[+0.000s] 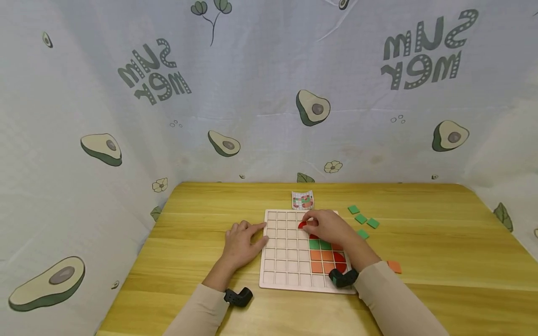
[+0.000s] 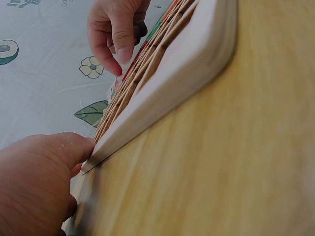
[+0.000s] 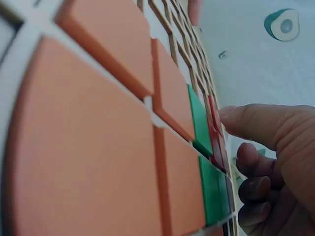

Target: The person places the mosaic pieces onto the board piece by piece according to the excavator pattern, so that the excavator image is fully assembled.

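Note:
A pale grid board (image 1: 280, 266) lies on the table, its right part holding orange tiles (image 1: 322, 261), green tiles (image 1: 319, 244) and red pieces (image 1: 339, 262). At the board's upper part, my right hand (image 1: 332, 228) has its thumb and finger on a red piece (image 1: 302, 225); in the right wrist view the thumb (image 3: 256, 120) touches a red piece (image 3: 215, 118) and the other fingers are curled. My left hand (image 1: 241, 245) rests at the board's left edge, thumb and index finger spread against it; in the left wrist view this hand (image 2: 39, 172) touches the board's corner.
Behind the board lies a small pattern card (image 1: 302, 200). Several loose green tiles (image 1: 360, 218) are scattered to the board's right, and an orange tile (image 1: 394, 267) lies beside the right forearm. A printed cloth (image 1: 260, 93) hangs behind the wooden table (image 1: 441, 242).

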A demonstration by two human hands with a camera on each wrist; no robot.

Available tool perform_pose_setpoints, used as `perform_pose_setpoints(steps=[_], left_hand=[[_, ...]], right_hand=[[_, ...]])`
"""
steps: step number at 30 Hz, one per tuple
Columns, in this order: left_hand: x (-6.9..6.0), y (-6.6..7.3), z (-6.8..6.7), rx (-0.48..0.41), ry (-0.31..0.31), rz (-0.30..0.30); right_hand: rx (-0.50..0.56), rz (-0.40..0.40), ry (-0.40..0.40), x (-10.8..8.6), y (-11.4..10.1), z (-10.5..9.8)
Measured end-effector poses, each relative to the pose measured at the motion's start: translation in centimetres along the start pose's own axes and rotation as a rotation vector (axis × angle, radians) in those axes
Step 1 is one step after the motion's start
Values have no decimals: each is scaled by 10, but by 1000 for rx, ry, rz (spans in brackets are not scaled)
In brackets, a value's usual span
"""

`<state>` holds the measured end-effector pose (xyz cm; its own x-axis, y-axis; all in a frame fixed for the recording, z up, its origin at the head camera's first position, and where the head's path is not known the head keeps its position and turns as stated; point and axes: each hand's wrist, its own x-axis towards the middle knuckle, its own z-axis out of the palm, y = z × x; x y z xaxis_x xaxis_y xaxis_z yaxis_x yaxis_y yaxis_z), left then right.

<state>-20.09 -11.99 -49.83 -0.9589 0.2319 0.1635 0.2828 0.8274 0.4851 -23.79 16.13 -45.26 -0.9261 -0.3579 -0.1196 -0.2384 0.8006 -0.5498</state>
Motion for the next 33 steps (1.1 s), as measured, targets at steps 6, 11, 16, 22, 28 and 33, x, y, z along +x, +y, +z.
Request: perform_pose_setpoints(steps=[6,11,16,22,28,33], left_hand=[[0,1,0,-3,-1,-1],[-1,0,-1,-6,-2,-5],[-1,0,-1,-5,-9,-12],[-1,1,-2,0,-17,-11],[-1,2,-3,-1,-6,1],[-1,2,-3,-8,-1,4]], right_hand=[[37,34,19,-9,10,-11],[109,95,13,-24,18,-23],[103,132,54,-41,28,-37],[79,140,119,-58,47,-50],[78,170,130,-71,65,-58],[83,211,103,-79,79,-62]])
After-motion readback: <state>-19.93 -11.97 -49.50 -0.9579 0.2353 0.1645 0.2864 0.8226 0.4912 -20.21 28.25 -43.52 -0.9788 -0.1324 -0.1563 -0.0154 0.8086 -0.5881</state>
